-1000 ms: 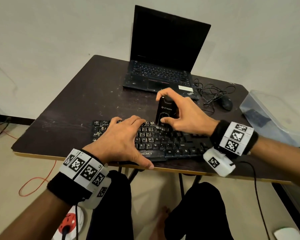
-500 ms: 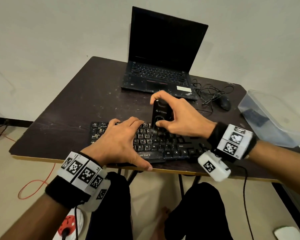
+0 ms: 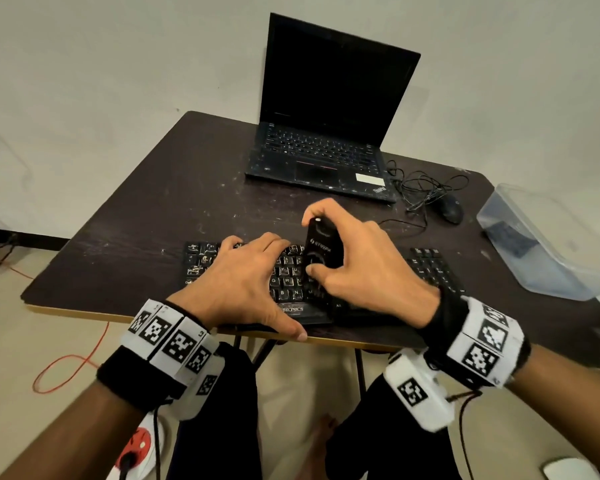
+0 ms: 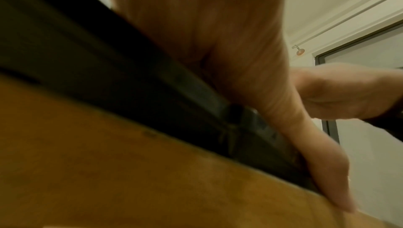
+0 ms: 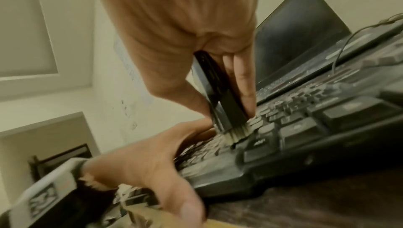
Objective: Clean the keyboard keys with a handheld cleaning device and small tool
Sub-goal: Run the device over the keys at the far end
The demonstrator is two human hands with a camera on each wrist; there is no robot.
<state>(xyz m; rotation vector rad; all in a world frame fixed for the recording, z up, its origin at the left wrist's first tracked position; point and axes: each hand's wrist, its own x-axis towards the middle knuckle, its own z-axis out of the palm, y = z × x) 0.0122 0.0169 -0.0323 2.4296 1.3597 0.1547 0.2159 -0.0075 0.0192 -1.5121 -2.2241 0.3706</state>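
A black keyboard (image 3: 430, 268) lies near the table's front edge. My left hand (image 3: 243, 282) rests flat on its left half with fingers spread over the keys. Its thumb (image 4: 316, 154) lies along the keyboard's front edge. My right hand (image 3: 347, 261) grips a black handheld cleaning device (image 3: 321, 249) upright over the middle keys, index finger on top and thumb on its face. In the right wrist view the device (image 5: 222, 97) has pale brush bristles (image 5: 235, 131) splayed on the keys, close to my left hand (image 5: 141, 162). No separate small tool shows.
An open black laptop (image 3: 326, 133) stands at the back of the dark table (image 3: 153, 220). A mouse (image 3: 451, 209) and its tangled cable (image 3: 420, 188) lie to the right of it. A clear plastic box (image 3: 548, 244) sits at the table's right edge. A red cable (image 3: 66, 368) lies on the floor.
My right hand has slid the device slightly left along the keys, closer to my left hand. The left hand has stayed on the keyboard.
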